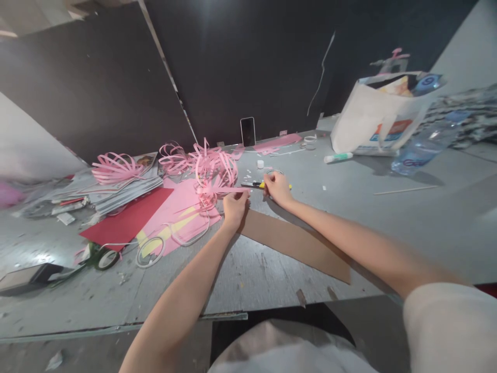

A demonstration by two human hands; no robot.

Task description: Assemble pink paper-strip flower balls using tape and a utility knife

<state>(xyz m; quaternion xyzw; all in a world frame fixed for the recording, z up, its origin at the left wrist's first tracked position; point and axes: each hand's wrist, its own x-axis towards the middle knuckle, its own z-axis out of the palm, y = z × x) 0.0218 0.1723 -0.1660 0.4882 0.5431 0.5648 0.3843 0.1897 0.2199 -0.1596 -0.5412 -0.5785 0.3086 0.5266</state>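
My left hand (234, 209) is closed on the end of a pink paper strip (223, 190), which runs left toward a pile of curled pink strips (215, 166). To its right, my right hand (277, 187) is closed, fingers pinched together; what they hold, if anything, is too small to make out. Scissors with yellow and black parts (252, 184) lie at its fingers, partly hidden by the hand. A brown cardboard strip (295, 243) extends from beside my left hand toward the lower right, partly under my right forearm.
Pink sheets (186, 199), a red sheet (126, 220) and stacked papers (128, 191) lie left. A phone (247, 131) leans on the dark wall. Right are a glue stick (338, 157), a white bag (365, 119) and a plastic bottle (429, 145). A tape roll (106, 259) is lower left.
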